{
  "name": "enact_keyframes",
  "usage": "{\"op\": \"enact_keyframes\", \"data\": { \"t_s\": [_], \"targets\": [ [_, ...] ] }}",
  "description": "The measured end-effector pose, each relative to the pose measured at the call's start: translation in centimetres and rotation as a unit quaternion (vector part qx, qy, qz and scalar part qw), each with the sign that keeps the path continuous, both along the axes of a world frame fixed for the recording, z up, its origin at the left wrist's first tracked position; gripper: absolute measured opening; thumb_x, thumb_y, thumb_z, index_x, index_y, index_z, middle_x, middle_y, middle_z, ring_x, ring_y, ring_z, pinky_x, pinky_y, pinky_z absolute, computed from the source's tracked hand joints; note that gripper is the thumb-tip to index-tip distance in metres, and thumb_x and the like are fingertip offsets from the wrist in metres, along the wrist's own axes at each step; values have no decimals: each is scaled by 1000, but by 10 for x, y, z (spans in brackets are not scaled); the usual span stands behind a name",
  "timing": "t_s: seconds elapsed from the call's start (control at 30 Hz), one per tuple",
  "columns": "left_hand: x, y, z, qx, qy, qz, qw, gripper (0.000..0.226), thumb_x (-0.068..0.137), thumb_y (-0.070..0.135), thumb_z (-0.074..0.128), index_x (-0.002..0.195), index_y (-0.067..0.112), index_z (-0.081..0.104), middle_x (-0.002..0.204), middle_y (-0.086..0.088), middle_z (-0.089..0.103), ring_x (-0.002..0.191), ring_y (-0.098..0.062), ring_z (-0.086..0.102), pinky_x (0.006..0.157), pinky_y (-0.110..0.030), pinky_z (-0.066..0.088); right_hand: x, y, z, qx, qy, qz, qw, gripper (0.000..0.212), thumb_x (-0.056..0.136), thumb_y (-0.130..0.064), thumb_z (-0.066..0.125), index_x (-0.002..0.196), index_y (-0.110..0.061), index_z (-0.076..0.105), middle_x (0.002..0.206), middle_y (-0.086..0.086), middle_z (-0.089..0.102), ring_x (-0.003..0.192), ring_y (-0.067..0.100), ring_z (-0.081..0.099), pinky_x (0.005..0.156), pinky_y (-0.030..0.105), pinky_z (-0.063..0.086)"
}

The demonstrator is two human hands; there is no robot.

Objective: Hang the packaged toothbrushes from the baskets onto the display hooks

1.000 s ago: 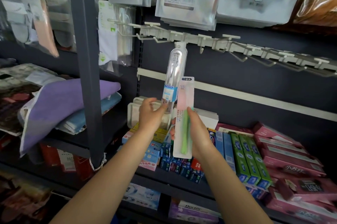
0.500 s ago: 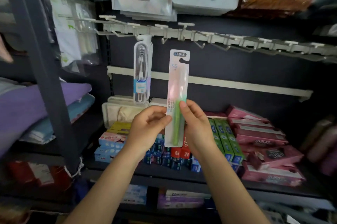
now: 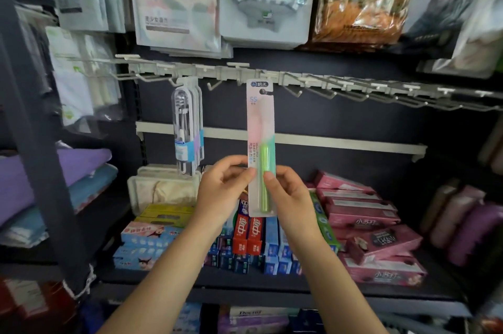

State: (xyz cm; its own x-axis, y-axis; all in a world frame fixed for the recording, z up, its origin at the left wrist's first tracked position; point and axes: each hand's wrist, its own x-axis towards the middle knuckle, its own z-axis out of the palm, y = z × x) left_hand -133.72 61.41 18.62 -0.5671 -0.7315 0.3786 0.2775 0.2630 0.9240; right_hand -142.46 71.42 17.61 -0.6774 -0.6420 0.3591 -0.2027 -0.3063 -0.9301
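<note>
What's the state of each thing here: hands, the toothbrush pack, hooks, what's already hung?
left hand: pinching the green toothbrush pack's left edge
right hand: pinching its right edge
green toothbrush pack: upright, hang hole at a hook tip; seated or not, cannot tell
clear-cased toothbrushes: hanging on a hook further left
hook rail: most hooks bare
toothpaste boxes: stacked on the shelf below

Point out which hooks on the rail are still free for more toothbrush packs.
Free: the bare white hooks right of the pink-and-green toothbrush card, and one hook between it and the clear-cased toothbrushes. Crowded: that left hook.
</note>
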Motion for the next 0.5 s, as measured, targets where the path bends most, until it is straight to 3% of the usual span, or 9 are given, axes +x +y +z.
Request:
{"op": "enact_keyframes", "data": {
  "t_s": [0.2, 0.37, 0.5],
  "targets": [
    [-2, 0, -1, -2, 0, 8, 1000, 20, 91, 13, 72, 105, 27, 70, 90, 4, 76, 87, -10, 73, 73, -22, 59, -2, -1, 0, 9, 12, -8, 1000, 12, 102, -21, 57, 108, -16, 67, 97, 11, 74, 90, 27, 70, 84, 43, 58],
    [0, 3, -2, -35, 8, 25, 999, 21, 91, 10, 71, 102, 29, 70, 87, 7, 75, 82, -7, 72, 74, -20, 57, 0, -2, -4, 17, 20, -9, 1000, 14, 103, -24, 56, 106, -16, 67, 94, 9, 74, 83, 17, 67, 77, 35, 56],
    [-3, 3, 0, -81, 11, 43, 996, 25, 91, 9, 71, 101, 32, 73, 84, 5, 74, 80, -11, 70, 74, -26, 59, 2, -3, -6, 10, -10, 2, 1000, 16, 105, -23, 52, 106, -13, 65, 85, -4, 75, 77, 7, 69, 69, 23, 56]
  ]
}}
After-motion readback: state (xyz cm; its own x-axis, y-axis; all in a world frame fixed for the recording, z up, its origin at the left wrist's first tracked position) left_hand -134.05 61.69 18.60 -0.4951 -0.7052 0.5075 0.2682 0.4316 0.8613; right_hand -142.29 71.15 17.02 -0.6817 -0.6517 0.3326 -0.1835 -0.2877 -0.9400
